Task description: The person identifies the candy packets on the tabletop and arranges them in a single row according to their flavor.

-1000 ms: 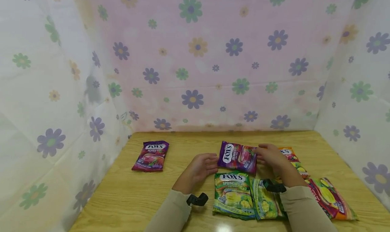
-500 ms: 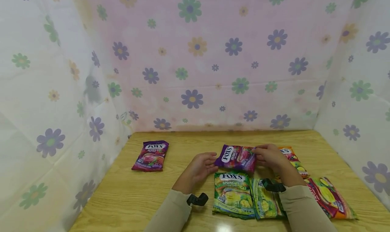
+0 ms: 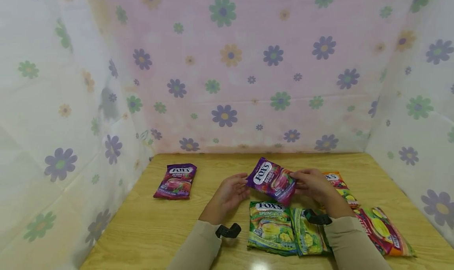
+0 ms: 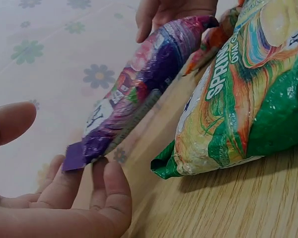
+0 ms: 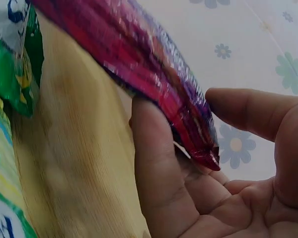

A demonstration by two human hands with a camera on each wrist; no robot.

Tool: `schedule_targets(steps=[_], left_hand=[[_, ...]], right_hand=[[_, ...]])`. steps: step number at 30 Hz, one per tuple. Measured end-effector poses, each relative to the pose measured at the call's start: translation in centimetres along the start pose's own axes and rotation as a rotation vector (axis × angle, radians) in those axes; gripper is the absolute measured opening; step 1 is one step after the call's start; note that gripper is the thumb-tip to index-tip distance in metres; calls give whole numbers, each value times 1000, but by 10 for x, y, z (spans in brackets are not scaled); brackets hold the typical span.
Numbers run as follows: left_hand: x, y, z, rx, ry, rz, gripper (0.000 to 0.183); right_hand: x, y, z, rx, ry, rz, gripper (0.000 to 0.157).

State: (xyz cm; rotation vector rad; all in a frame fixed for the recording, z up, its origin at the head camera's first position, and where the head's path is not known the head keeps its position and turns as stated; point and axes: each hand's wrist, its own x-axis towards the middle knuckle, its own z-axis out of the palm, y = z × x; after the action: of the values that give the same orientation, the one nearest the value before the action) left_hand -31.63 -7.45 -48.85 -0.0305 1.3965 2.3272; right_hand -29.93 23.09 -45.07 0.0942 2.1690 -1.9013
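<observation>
Right hand point(image 3: 313, 185) pinching purple packet point(image 3: 271, 182) | left hand point(image 3: 231, 192) loose, touching | axis diagonal, logo point(image 3: 263, 172) leftward

The table point(image 3: 142, 234) is of light wood with visible grain. From its middle, a purple Berries bag point(image 3: 176, 182) lies at ten o'clock; an orange bag point(image 3: 342, 186), partly hidden, at two; a red-orange bag point(image 3: 384, 231) at four; a yellow-green bag point(image 3: 307, 234) at five, touching a green Spring Tea bag point(image 3: 271, 228) at six.
</observation>
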Motion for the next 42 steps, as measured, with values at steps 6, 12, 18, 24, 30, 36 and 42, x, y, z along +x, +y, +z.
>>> schedule_targets(steps=[6,12,18,24,30,36,42], left_hand=[[1,0,0,-65,-37,30,59],[3,1,-1,-154,15,94,53],[6,0,-1,-176,45,182,48],[4,0,-1,-224,77,204,40],[3,0,-3,-144,38,126,42],[3,2,-1,-85,40,75,45],[0,3,-2,-129,71,81,45]], right_hand=[[2,2,3,6,-9,-14,56],[5,2,8,-10,-65,-46,59],[7,3,15,-16,-131,-99,54],[8,4,26,-27,-195,-130,52],[5,2,37,41,-163,-125,51],[6,3,46,84,-123,-148,48],[5,4,58,110,-92,-146,46]])
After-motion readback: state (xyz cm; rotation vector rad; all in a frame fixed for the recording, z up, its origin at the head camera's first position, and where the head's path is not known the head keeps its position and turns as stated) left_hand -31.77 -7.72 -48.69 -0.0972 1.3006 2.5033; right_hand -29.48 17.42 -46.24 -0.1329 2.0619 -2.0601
